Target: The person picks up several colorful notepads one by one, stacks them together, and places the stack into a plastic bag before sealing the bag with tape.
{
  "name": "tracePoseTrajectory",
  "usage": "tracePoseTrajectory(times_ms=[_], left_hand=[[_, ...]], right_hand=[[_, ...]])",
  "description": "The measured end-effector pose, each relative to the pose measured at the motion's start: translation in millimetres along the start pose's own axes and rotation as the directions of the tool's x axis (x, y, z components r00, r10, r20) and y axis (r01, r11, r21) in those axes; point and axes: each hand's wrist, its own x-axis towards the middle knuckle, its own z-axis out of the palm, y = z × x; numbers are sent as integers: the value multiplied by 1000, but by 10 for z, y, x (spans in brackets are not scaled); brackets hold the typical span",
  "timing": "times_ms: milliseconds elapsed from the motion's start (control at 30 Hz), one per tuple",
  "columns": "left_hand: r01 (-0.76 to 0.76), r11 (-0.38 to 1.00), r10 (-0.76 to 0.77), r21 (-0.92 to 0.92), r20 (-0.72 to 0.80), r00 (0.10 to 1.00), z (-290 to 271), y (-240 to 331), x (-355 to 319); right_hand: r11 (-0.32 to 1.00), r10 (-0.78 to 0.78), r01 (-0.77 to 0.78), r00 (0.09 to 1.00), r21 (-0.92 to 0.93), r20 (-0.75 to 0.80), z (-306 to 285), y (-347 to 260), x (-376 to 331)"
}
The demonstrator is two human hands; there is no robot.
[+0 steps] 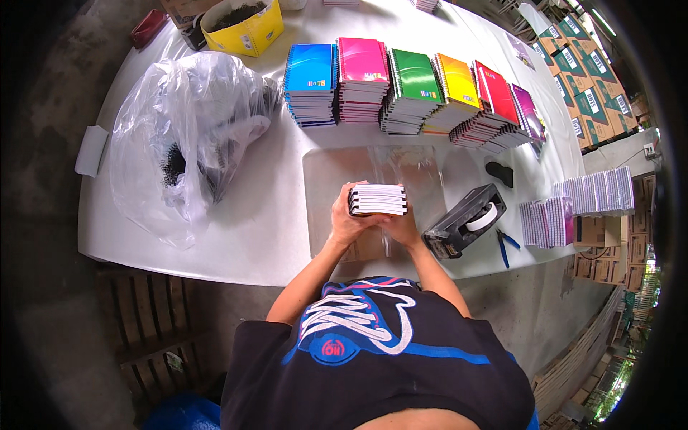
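Between my two hands is a small stack of notebooks (378, 200), its white page edges facing up and dark covers showing between them. My left hand (345, 223) grips its left side, and my right hand (403, 228) closes round the right side and underneath. The stack is held above a clear plastic sheet (326, 168) on the white table. To the right of my right hand lies a black tape dispenser (459, 228) with a white roll. Blue-handled cutters (504, 249) rest beside it.
Beyond the sheet stand stacks of spiral notebooks in blue (312, 68), pink, green (413, 75), yellow, red and purple. A clear bag (204, 107) with black coils lies left; a yellow box (244, 32) sits behind. More notebooks (595, 192) are at right, near a small black object (499, 174).
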Motion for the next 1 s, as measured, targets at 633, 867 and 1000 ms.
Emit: tracePoseTrajectory(times_ms=[633, 867, 1000], left_hand=[[-197, 972, 219, 128, -187, 958, -93, 349, -377], [-164, 982, 141, -91, -218, 966, -277, 337, -217], [124, 921, -55, -370, 192, 980, -381, 577, -97]], right_hand=[[967, -115, 120, 993, -227, 33, -67, 19, 77], [991, 26, -23, 1000, -130, 17, -96, -324, 108], [964, -52, 79, 993, -253, 109, -212, -987, 234]])
